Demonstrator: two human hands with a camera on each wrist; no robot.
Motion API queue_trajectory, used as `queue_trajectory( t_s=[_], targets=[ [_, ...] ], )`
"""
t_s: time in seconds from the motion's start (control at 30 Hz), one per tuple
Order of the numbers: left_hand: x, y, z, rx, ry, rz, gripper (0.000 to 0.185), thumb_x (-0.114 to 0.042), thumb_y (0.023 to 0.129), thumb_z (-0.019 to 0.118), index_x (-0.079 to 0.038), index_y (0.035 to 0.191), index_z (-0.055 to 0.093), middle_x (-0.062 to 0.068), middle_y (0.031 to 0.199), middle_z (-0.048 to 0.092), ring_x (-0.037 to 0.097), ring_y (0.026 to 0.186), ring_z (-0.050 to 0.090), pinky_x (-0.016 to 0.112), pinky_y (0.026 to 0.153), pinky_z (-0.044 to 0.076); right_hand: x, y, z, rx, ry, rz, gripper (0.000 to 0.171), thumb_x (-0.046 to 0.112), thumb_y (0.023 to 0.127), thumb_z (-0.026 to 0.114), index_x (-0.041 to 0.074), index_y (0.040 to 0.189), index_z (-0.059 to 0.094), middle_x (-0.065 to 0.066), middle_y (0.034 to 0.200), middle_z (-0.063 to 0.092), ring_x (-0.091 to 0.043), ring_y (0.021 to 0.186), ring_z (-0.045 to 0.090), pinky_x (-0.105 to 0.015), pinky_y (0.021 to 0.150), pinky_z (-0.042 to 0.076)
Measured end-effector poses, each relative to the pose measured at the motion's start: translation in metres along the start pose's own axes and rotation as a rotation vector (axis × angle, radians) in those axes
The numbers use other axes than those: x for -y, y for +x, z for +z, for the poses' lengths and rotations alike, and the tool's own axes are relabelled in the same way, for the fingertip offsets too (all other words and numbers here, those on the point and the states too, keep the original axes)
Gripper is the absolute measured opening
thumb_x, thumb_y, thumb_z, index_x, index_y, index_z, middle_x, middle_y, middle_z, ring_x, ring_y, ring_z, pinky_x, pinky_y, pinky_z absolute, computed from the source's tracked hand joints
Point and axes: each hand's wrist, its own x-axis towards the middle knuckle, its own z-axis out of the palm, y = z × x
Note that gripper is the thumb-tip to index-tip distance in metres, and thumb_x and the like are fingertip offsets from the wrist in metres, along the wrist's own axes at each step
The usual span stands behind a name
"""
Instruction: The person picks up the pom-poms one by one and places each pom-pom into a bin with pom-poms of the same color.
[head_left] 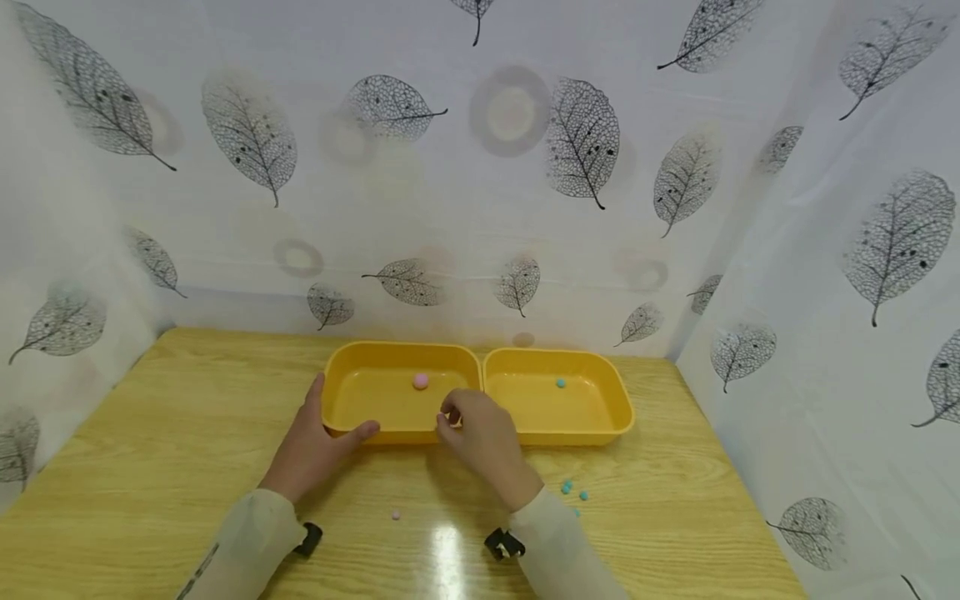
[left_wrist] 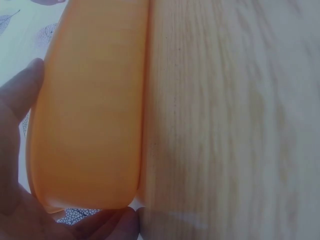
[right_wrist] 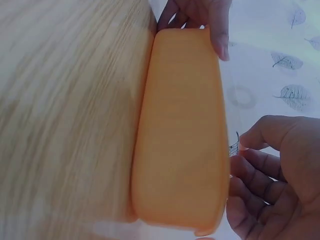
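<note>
The left hand (head_left: 311, 446) grips the near-left corner of the left yellow tray (head_left: 352, 417); the right hand (head_left: 480, 437), fingers curled, hovers over its near rim, contents unclear. Loose pom-poms: pink (head_left: 395, 515) and blue (head_left: 567, 486) on the wooden table (head_left: 150, 467), a pink ball (head_left: 421, 381) inside this tray. Nudging the tray could roll them astray, I think.

hands (head_left: 315, 442) at yellow tray (head_left: 352, 354)

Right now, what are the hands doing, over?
Left hand grips left yellow tray corner. Right hand curled at its front rim, holding nothing visible. Pink ball inside. Nothing in the way.
</note>
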Motion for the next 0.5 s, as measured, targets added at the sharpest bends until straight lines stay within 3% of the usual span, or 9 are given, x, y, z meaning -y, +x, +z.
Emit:
queue_trajectory(
  t_s=[0.2, 0.5],
  targets=[
    [0.000, 0.000, -0.001, -0.005, 0.003, 0.015, 0.130, -0.073, 0.087, 0.068, -0.015, 0.164, -0.020, 0.027, 0.170, 0.002, 0.053, 0.152, 0.018, 0.070, 0.118, 0.022, -0.006, 0.003, 0.005, -0.001, 0.005, -0.013, 0.007, 0.019, 0.092, 0.076, 0.014, 0.090, 0.070, 0.005, 0.081, 0.068, -0.008, 0.071, 0.060, -0.024, 0.065, 0.052],
    [0.002, 0.001, -0.001, 0.001, -0.007, 0.013, 0.130, -0.072, 0.087, 0.068, -0.015, 0.164, -0.020, 0.027, 0.170, 0.002, 0.053, 0.152, 0.017, 0.070, 0.118, 0.021, -0.012, 0.010, 0.003, 0.045, 0.013, 0.034, 0.006, 0.019, 0.093, 0.074, 0.015, 0.093, 0.070, 0.005, 0.083, 0.068, -0.010, 0.075, 0.061, -0.026, 0.064, 0.051]
  ],
)
